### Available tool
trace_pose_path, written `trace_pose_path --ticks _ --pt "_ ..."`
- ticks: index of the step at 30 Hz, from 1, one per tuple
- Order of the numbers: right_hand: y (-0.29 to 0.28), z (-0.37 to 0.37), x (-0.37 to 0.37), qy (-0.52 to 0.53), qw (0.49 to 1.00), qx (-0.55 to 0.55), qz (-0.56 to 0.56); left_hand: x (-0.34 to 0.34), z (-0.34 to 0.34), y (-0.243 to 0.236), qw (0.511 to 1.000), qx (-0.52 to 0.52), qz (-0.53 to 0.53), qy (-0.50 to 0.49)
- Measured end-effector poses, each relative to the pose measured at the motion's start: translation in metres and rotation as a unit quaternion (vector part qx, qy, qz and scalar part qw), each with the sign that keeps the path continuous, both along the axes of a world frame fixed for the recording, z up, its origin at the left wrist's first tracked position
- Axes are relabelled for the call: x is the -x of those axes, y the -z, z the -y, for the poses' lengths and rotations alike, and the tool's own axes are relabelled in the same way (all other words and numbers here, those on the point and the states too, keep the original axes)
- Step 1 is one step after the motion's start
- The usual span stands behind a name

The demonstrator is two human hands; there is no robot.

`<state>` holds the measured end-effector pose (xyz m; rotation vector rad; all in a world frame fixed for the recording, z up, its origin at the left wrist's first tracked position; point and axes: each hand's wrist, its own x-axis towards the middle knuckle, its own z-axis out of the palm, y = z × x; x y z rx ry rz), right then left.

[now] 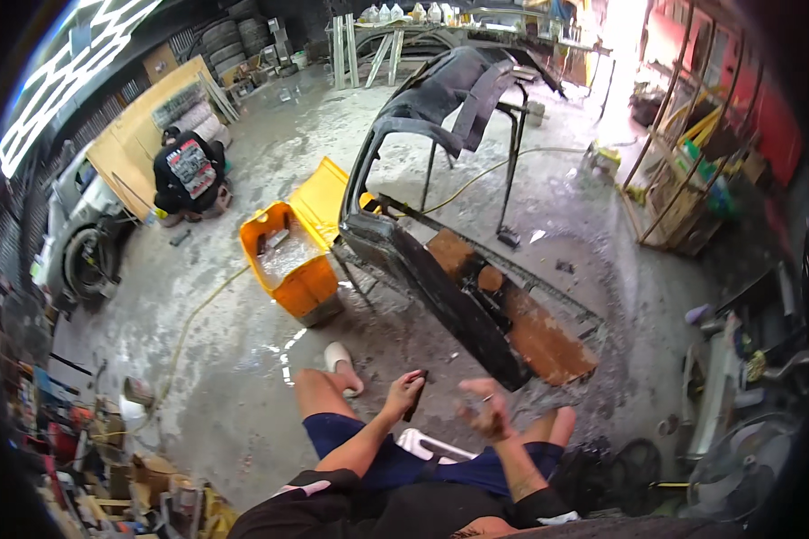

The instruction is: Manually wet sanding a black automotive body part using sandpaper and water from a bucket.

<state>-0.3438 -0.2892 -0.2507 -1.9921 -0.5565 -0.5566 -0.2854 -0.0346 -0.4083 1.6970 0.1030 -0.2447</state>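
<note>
I sit with my knees apart, both hands in front of me. My left hand [404, 393] is closed around a dark narrow block [417, 399] held nearly upright above my lap; its exact kind is unclear. My right hand [487, 411] is raised, slightly blurred, with the fingers apart and nothing visible in it. Just beyond the hands, apart from both, is the lower end of a long black vehicle body panel [413, 278]. It rests on metal stands, and its upper part [440, 90] curves away from me. Rusty brown sheet [539, 337] shows along its right side.
An orange bin [304, 286] of cloudy water, its yellow lid [322, 193] open, stands left of the panel. Farther left another person [189, 175] crouches by a board. A hose [184, 328] crosses the wet floor. A metal rack [670, 171] and car parts [719, 377] line the right.
</note>
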Motion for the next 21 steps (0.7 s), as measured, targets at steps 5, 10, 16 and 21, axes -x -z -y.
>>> trace_pose_path --ticks 5,10,16,21 --pt "0.081 -0.043 -0.001 0.01 0.965 0.045 -0.258 -0.019 -0.011 0.013 0.96 0.24 -0.118 -0.08" --pt "0.158 -0.052 -0.037 0.061 0.868 -0.127 -0.476 -0.035 0.007 -0.014 0.898 0.387 -0.201 -0.054" --pt "0.115 -0.084 -0.058 -0.007 0.789 -0.254 -0.56 -0.036 -0.002 -0.015 0.858 0.463 -0.208 -0.075" --pt "0.109 -0.082 -0.063 0.039 0.773 -0.246 -0.583 -0.036 0.004 -0.008 0.854 0.472 -0.201 -0.086"
